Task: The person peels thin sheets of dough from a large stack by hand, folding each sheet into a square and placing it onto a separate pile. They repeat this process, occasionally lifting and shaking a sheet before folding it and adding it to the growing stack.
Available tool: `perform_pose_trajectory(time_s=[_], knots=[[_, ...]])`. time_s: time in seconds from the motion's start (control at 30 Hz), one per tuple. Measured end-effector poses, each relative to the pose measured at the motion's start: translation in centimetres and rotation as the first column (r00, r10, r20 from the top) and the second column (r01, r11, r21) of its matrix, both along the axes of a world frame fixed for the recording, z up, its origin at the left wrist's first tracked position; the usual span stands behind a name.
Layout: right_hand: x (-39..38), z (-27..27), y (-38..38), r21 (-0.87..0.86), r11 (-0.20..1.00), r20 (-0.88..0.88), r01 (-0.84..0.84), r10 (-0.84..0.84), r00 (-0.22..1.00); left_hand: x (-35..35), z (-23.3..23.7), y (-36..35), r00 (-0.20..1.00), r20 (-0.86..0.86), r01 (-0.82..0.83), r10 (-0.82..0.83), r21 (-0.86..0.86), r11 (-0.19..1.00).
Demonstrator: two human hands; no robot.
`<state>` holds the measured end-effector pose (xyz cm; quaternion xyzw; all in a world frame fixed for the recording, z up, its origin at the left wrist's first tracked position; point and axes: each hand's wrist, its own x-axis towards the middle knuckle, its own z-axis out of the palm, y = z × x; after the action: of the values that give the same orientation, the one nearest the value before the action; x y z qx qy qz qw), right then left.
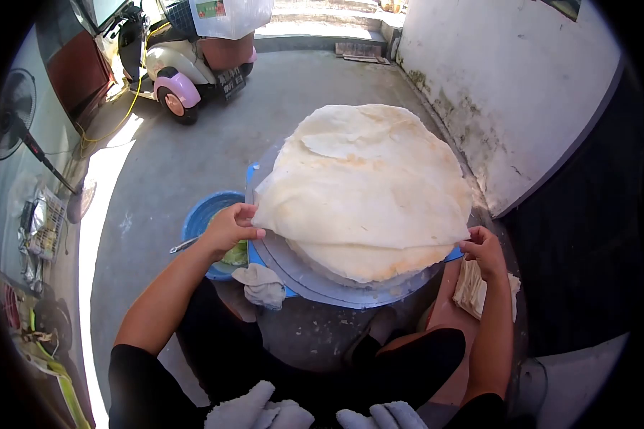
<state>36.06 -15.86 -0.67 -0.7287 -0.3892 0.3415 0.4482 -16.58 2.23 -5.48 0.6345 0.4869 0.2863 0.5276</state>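
A stack of large, thin, round flatbread sheets point(368, 193) lies on a round grey board point(308, 282) in front of me. The top sheet is folded over, its straight edge toward me. My left hand point(230, 227) pinches that edge's left corner between thumb and fingers. At the right corner, my right hand point(484, 250) pinches the same sheet. Beside the board on the left, a blue basin point(197, 214) holds something green and a metal handle point(183, 246). A crumpled whitish cloth point(261, 286) hangs near the board's front left edge.
Folded sheets point(472, 289) are stacked low at the right, under my right forearm. A white wall point(508, 86) stands on the right. A three-wheeled scooter point(186, 68) is at the back left, a fan point(13, 118) at the far left. Two whitish gloves point(261, 411) show at the bottom.
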Motion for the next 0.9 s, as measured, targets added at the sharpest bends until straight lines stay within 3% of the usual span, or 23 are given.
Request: perform_pose_trajectory(time_s=[0.03,0.07,0.13,0.33,0.4,0.47,0.5,0.57,0.63,0.7,0.83,0.9], knots=[[0.2,-0.3,0.0,0.003,1.0,-0.002,0.001,-0.001,1.0,0.1,0.1,0.0,0.992,0.123,-0.002,0.023,-0.165,0.986],[0.5,-0.6,0.1,-0.007,1.0,0.003,0.011,-0.011,1.0,0.1,0.2,-0.1,0.992,0.121,-0.002,0.022,-0.162,0.987],[0.8,-1.1,0.1,-0.015,1.0,0.006,0.021,-0.021,1.0,0.2,0.3,-0.2,0.987,0.141,-0.033,0.084,-0.333,0.942],[-0.1,-0.2,0.5,0.017,0.999,-0.07,0.035,-0.034,0.997,0.6,0.7,-0.1,0.97,0.207,-0.027,0.131,-0.442,0.897],[0.5,0.1,1.3,0.165,0.985,-0.236,0.057,-0.017,0.972,0.2,2.6,1.0,0.954,0.271,-0.022,0.13,-0.371,0.928],[-0.3,4.8,1.5,0.287,0.945,-0.366,0.159,-0.045,0.929,0.3,6.8,2.4,0.921,0.364,-0.053,0.136,-0.231,0.972],[-0.3,7.8,1.5,0.41,0.896,-0.404,0.169,0.013,0.915,0.4,9.8,3.1,0.907,0.394,-0.09,0.148,-0.161,0.983],[1.0,12.4,2.0,0.627,0.771,-0.353,0.112,0.153,0.923,0.0,14.4,5.4,0.825,0.536,-0.09,0.18,-0.189,0.978],[1.9,14.9,4.0,0.619,0.77,-0.378,0.152,0.123,0.918,1.1,18.5,6.5,0.807,0.548,-0.115,0.221,-0.222,0.968],[3.4,15.5,6.3,0.466,0.856,-0.485,0.222,0.038,0.874,1.8,20.0,8.5,0.823,0.518,-0.117,0.231,-0.244,0.963],[4.6,17.1,8.8,0.454,0.864,-0.461,0.217,0.019,0.887,3.4,21.9,10.8,0.823,0.505,-0.147,0.261,-0.255,0.956],[4.3,18.1,9.0,0.533,0.819,-0.468,0.215,0.073,0.881,3.6,22.4,10.7,0.817,0.517,-0.174,0.256,-0.202,0.964]])
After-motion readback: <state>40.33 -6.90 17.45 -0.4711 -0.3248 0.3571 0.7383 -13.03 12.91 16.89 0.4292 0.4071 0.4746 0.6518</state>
